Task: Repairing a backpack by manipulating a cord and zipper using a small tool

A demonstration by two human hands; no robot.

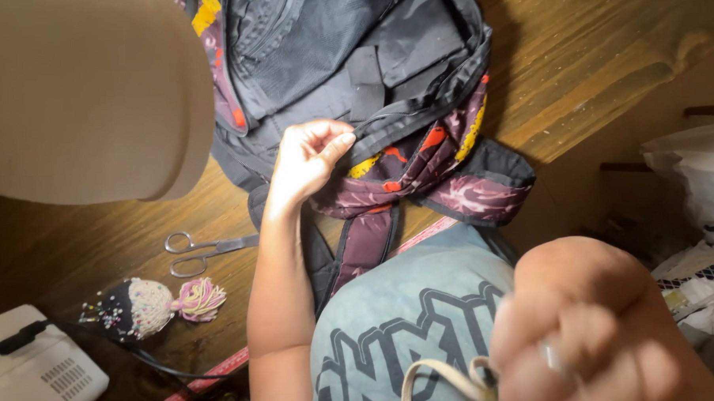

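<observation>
Table point(605, 49): wood, holds all.
Backpack point(368, 73): black w/ maroon print, lies open at table's near edge.
Right hand point(591, 327): close to cam, blurred; fist closed, can't tell what it grips.
Left hand point(308, 159): fingers pinched on backpack's black edge trim.
Scissors point(204, 249): left of arm, flat.
Pincushion point(139, 307): below scissors.
</observation>
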